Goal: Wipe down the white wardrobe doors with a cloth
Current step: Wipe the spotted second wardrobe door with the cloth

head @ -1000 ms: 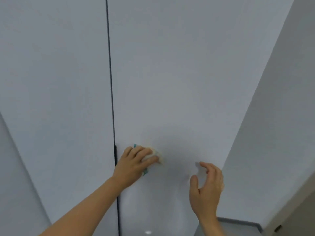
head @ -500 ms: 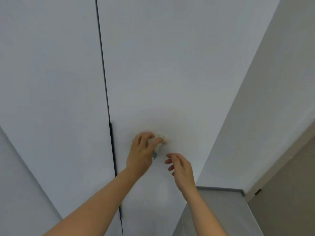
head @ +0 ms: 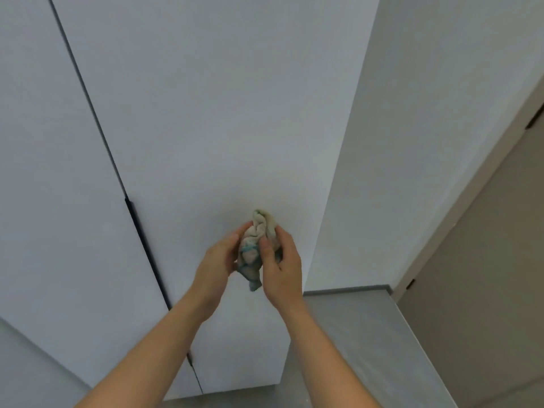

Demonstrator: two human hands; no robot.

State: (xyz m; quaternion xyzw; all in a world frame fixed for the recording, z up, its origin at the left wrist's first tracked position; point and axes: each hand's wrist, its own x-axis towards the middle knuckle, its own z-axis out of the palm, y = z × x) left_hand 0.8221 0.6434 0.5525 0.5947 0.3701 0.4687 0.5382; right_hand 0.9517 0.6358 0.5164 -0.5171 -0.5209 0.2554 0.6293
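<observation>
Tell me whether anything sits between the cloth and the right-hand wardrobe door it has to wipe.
Nothing visible does. The cloth is bunched between the left hand and the right hand, in front of the right-hand door. Whether its tip touches the panel cannot be told.

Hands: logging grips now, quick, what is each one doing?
Left hand: fingers curled round the cloth, holding it.
Right hand: thumb and fingers grip the same cloth.

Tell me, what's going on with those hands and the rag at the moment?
Left hand and right hand both grip the bunched cloth, held just off the right wardrobe door. Nothing in the way.
</observation>
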